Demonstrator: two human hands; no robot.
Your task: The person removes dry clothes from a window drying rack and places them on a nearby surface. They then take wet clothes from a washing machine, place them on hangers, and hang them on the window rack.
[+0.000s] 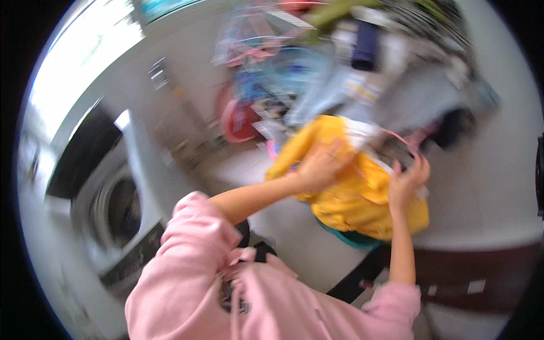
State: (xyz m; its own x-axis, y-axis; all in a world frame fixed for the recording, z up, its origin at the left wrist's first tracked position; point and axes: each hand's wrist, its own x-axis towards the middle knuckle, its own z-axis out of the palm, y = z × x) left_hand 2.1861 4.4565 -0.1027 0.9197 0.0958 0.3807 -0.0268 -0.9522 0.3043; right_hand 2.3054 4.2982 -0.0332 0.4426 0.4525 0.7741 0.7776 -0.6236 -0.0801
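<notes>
A yellow garment [348, 208] with a white part at its neck end hangs spread out before me. My left hand [325, 163] lies on its upper left part, blurred, and how its fingers close on the cloth does not show clearly. At the right, my right hand [410, 180] grips the garment's edge beside a thin pink hanger [399, 136], its fingers bent. The hanger's lower part is hidden by the cloth. Below the garment the rim of a teal basin [357, 242] peeks out.
A front-loading washing machine [123, 208] stands at the left. Farther off, several clothes [416, 93] hang in a bunch, near a red basin [240, 123] and clear plastic bags with pink hangers [255, 51]. A window [89, 46] is at the upper left, a dark red door sill or board [476, 272] at the lower right.
</notes>
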